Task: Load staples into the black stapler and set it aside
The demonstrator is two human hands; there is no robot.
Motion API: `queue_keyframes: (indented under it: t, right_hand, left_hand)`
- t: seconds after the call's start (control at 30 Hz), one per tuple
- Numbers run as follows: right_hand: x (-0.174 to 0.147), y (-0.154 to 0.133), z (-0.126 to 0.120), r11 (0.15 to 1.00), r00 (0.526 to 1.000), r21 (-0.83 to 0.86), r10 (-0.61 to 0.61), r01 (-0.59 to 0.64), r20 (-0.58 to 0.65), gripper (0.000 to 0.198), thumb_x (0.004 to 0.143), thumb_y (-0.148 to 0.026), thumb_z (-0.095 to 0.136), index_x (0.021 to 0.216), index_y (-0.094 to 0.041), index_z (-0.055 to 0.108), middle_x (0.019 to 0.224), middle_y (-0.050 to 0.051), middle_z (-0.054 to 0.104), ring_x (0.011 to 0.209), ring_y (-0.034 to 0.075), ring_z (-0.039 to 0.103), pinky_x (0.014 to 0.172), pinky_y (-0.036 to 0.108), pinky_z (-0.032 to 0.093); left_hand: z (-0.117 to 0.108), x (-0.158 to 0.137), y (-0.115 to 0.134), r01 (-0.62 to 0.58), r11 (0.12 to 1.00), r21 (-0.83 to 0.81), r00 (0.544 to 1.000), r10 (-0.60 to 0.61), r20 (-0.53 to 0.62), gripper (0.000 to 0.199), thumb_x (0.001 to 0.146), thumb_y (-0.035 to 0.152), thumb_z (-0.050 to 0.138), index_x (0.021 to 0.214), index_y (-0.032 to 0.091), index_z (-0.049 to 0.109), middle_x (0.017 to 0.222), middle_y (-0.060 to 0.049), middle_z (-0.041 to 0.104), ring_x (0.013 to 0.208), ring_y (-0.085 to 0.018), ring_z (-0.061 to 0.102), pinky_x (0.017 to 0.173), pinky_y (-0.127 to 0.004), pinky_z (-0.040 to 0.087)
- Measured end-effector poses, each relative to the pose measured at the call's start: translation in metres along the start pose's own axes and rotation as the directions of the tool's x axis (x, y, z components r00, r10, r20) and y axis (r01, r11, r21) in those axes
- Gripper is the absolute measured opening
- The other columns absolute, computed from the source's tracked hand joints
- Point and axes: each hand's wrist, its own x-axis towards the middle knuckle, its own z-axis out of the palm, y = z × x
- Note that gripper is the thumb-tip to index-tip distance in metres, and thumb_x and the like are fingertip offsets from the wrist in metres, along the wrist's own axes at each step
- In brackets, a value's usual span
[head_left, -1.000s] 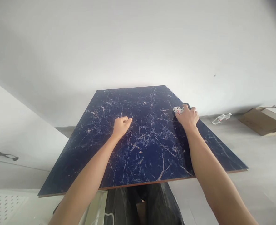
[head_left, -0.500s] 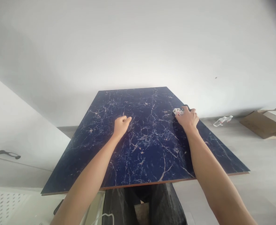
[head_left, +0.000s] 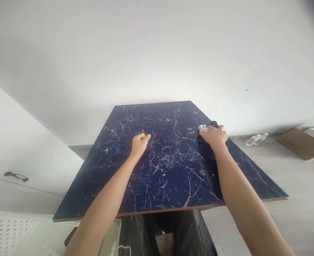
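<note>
My left hand (head_left: 140, 145) is closed in a fist over the middle of a dark blue marble-patterned tabletop (head_left: 167, 181), thumb along the top, with nothing visible in it. At the table's right edge, my right hand (head_left: 216, 137) is closed around a small white block with red and black marks (head_left: 203, 129), which looks like a deck of playing cards. Its thumb lies along the near side of the deck, and the other fingers are partly hidden. Just behind these fingers stands a small black object (head_left: 214, 124), its lower part covered by the hand.
Clear plastic bottles (head_left: 256, 139) lie on the floor at the right, beside an open cardboard box (head_left: 297, 142). A pale wall (head_left: 157, 53) rises behind the table. White furniture with a dark handle (head_left: 16, 176) stands left; a white perforated item (head_left: 9, 233) is at lower left.
The view has shifted slightly, so everything sits a little further right and lower. My right fingers have drawn back somewhat from the black object, which shows more. My left fist keeps its shape.
</note>
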Motion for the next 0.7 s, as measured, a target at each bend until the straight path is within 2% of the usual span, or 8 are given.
queue_keyframes:
  t: [0.2, 0.43, 0.5, 0.6, 0.7]
  right_hand:
    - [-0.004, -0.001, 0.0, 1.0, 0.999, 0.024, -0.012, 0.013, -0.049, 0.053, 0.086, -0.054, 0.055, 0.124, -0.021, 0.075, 0.128, 0.022, 0.051, 0.105, 0.037, 0.061, 0.085, 0.048, 0.05]
    - [-0.009, -0.009, -0.008, 0.995, 0.995, 0.079, -0.06, 0.067, -0.079, 0.056, 0.082, -0.057, 0.061, 0.126, -0.025, 0.074, 0.123, 0.019, 0.055, 0.093, 0.032, 0.064, 0.081, 0.043, 0.05]
    - [-0.018, -0.024, -0.012, 0.989, 0.989, 0.079, -0.114, 0.122, -0.097, 0.058, 0.084, -0.06, 0.06, 0.128, -0.025, 0.073, 0.123, 0.018, 0.055, 0.093, 0.031, 0.064, 0.082, 0.043, 0.05]
    - [-0.042, -0.064, -0.016, 0.962, 0.964, 0.081, -0.253, 0.259, -0.079, 0.054, 0.087, -0.059, 0.059, 0.128, -0.026, 0.073, 0.122, 0.016, 0.055, 0.091, 0.029, 0.065, 0.082, 0.042, 0.051]
    - [-0.077, -0.118, -0.008, 0.881, 0.885, 0.089, -0.461, 0.465, -0.063, 0.047, 0.09, -0.055, 0.058, 0.125, -0.026, 0.073, 0.124, 0.016, 0.054, 0.094, 0.03, 0.064, 0.079, 0.042, 0.053]
  left_hand:
    - [-0.002, -0.004, 0.007, -0.025, 0.998, 0.05, 0.999, 0.024, 0.022, 0.052, 0.086, 0.038, 0.06, 0.061, 0.021, 0.018, 0.058, 0.005, 0.019, 0.056, -0.012, 0.024, 0.059, -0.028, 0.024]
    - [0.0, -0.012, 0.016, -0.18, 0.974, 0.141, 0.976, 0.159, 0.148, 0.05, 0.089, 0.038, 0.057, 0.06, 0.021, 0.02, 0.055, 0.005, 0.021, 0.054, -0.012, 0.027, 0.058, -0.029, 0.024]
    - [0.0, -0.008, 0.016, -0.223, 0.961, 0.166, 0.969, 0.2, 0.147, 0.049, 0.09, 0.039, 0.056, 0.06, 0.021, 0.022, 0.054, 0.005, 0.022, 0.053, -0.012, 0.027, 0.059, -0.029, 0.024]
    - [-0.012, 0.003, 0.009, -0.268, 0.933, 0.241, 0.962, 0.247, 0.116, 0.048, 0.09, 0.039, 0.056, 0.06, 0.021, 0.023, 0.052, 0.005, 0.023, 0.052, -0.012, 0.027, 0.059, -0.029, 0.023]
    - [-0.039, 0.013, -0.007, -0.226, 0.923, 0.312, 0.973, 0.23, 0.025, 0.047, 0.089, 0.037, 0.056, 0.059, 0.021, 0.024, 0.053, 0.005, 0.024, 0.053, -0.012, 0.028, 0.059, -0.03, 0.022]
